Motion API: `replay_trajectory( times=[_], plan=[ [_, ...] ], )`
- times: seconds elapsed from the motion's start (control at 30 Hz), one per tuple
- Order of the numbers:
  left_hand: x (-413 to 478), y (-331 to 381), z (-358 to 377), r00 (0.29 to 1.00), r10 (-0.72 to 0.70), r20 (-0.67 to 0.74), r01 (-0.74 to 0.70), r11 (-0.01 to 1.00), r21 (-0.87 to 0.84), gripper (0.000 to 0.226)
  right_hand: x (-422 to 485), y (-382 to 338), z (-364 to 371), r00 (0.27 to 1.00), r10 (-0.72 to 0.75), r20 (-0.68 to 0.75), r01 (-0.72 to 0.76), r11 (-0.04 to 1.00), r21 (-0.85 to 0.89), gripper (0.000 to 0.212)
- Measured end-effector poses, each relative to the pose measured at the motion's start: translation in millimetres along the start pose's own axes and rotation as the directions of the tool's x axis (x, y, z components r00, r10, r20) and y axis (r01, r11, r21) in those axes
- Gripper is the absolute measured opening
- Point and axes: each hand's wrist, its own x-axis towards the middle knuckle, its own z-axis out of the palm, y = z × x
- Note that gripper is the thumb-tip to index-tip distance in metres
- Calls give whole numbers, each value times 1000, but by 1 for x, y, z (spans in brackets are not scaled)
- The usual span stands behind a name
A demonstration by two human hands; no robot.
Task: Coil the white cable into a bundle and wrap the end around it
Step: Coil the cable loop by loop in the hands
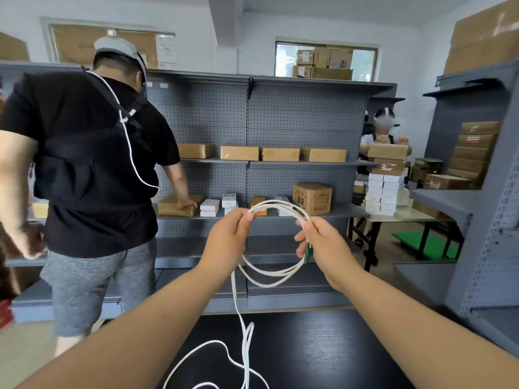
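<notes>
A person's left hand [229, 237] and right hand [323, 245] hold a thin white cable [269, 282], gathered into several round loops, up in the air between them. The left hand is closed narrowly, thumb and curled fingertips pinching the upper left of the coil. The right hand pinches the coil's right side between thumb and forefinger, its lower fingers loosely spread. A short green strip [308, 252] hangs against the cable just under those fingers; what it is cannot be told.

From beneath the left hand the cable's loose length drops to the black wood-grain counter [323, 346] below both hands and lies there in slack curls.

Beyond the hands stands grey pegboard shelving [280, 122]. Just above the right hand, on a shelf, sits a brown cardboard carton [312, 198] with dark printing too small to read. Small white boxes [209, 207] lie on the same shelf above the left hand, their labels illegible. Tape-wrapped brown parcels [239, 153] line the shelf higher up. Left of the left hand, a person in a black shirt [92, 164] faces the shelving, one hand resting on a brown parcel.
</notes>
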Motion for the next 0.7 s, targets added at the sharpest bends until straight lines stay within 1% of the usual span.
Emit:
replay_trajectory(
  times=[0.1, 0.2, 0.27, 0.37, 0.47, 0.6, 0.7],
  plan=[
    [8, 5, -5, 995, 85, 57, -93, 984, 149, 19, -1, 0, -1, 994, -63, 90, 74, 990, -123, 24],
    [13, 8, -8, 988, 131, 80, -146, 963, 228, 18, 0, -7, -1, 983, -118, 143, 149, 961, -234, 34],
    [16, 9, -9, 986, 143, 89, -162, 950, 268, 20, 2, -10, -1, 976, -158, 152, 194, 945, -262, 40],
    [17, 10, -10, 984, 143, 109, -169, 943, 286, 21, 6, -15, -3, 955, -234, 180, 285, 894, -347, 34],
    [17, 9, -11, 983, 126, 134, -161, 942, 294, 22, 8, -17, -4, 944, -242, 226, 316, 863, -395, 23],
    [16, 8, -9, 983, 129, 130, -163, 940, 298, 23, 6, -22, -1, 926, -216, 310, 338, 841, -422, 32],
    [15, 7, -7, 983, 147, 107, -173, 937, 302, 24, 6, -23, 2, 912, -249, 324, 380, 809, -448, 23]
  ],
)
